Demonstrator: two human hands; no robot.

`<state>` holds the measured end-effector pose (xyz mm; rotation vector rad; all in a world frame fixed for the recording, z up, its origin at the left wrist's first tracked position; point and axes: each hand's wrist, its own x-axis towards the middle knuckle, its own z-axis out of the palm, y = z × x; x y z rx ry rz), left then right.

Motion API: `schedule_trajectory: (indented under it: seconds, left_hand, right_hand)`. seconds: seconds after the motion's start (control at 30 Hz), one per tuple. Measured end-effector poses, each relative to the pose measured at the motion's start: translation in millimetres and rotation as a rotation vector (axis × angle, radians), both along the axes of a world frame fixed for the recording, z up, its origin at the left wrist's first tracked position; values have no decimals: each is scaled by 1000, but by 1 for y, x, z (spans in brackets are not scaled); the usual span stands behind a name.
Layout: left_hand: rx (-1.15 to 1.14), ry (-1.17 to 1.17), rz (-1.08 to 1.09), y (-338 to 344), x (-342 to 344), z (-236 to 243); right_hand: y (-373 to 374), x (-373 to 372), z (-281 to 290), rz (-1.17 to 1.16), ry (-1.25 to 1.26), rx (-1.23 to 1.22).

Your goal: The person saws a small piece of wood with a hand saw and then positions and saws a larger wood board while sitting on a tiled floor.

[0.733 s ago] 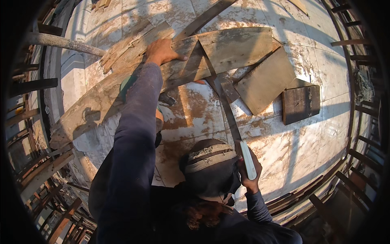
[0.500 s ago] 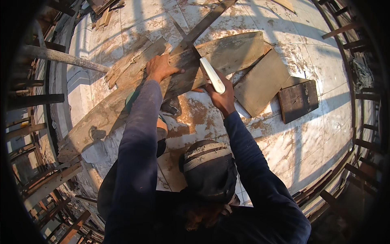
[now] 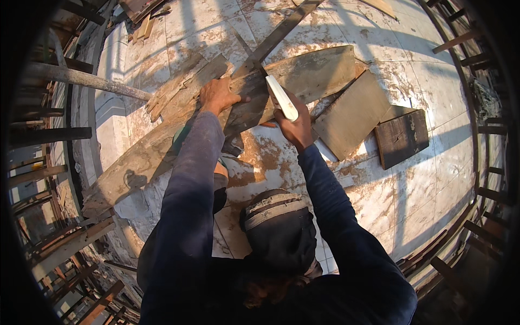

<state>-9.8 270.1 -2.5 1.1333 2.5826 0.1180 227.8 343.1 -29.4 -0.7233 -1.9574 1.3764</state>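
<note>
One weathered plank (image 3: 227, 116), pale-handled saw (image 3: 281, 97) across it.

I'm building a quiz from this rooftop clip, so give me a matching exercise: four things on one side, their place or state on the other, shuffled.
1. left hand
2. right hand
3. dark square board
4. metal pipe

a. lies flat, far right
b. grips a white handle
c. pressed flat on the long weathered plank
d. juts in from the left edge

Pairs: 1-c, 2-b, 3-a, 4-d
</note>
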Motion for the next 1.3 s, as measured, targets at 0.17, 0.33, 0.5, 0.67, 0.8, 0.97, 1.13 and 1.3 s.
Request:
schedule_trajectory:
  seconds: [0.17, 0.33, 0.5, 0.67, 0.8, 0.97, 1.13, 1.3]
  left_hand:
    - [-69, -105, 54, -40, -28, -29]
    - [-88, -48, 95, -26, -12, -12]
    - [-17, -45, 29, -16, -5, -12]
    - [-10, -31, 48, -40, -31, -45]
    - [-45, 2, 30, -29, -14, -37]
    - [59, -34, 55, -25, -8, -25]
    - [51, 11, 25, -44, -27, -38]
    - [23, -21, 40, -34, -16, -31]
  right_hand:
    - [-84, 137, 12, 78, -168, -161]
    - [-92, 165, 27, 18, -152, -252]
    - [-10, -12, 3, 32, -34, 72]
    - [-112, 181, 19, 18, -295, -249]
    - [-116, 204, 45, -30, -226, -272]
    - [-17, -2, 1, 7, -69, -53]
    - [-105, 167, 16, 34, -219, -297]
    - [-114, 199, 37, 28, -176, -315]
